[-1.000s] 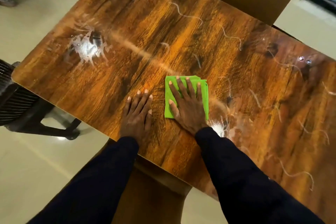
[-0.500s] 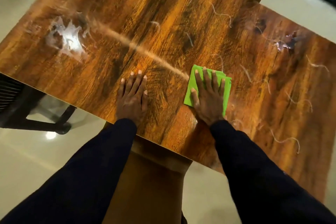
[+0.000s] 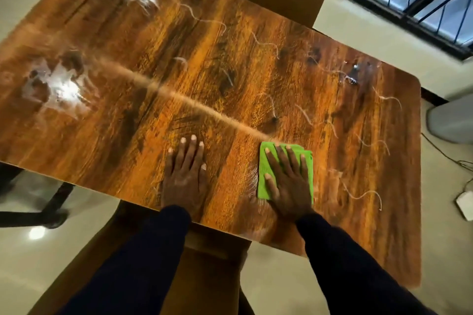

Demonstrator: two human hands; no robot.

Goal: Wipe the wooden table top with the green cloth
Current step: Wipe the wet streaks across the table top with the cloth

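Mid-wipe I'd say: the right hand (image 3: 286, 181) lies flat, fingers spread, pressing the folded bright green cloth (image 3: 262, 162) onto the glossy brown wooden table top (image 3: 230, 59). The cloth sits right under the palm, peeking out past fingertips and thumb. The left hand (image 3: 185, 176) lies flat on bare wood off the thumb side. Next move probably means pushing out past the little finger, where thin white squiggly streaks (image 3: 363, 195) sit

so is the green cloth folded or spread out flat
Folded: the green cloth is a compact pad with layered edges stepped at its far right corner, pressed flat under the right hand.
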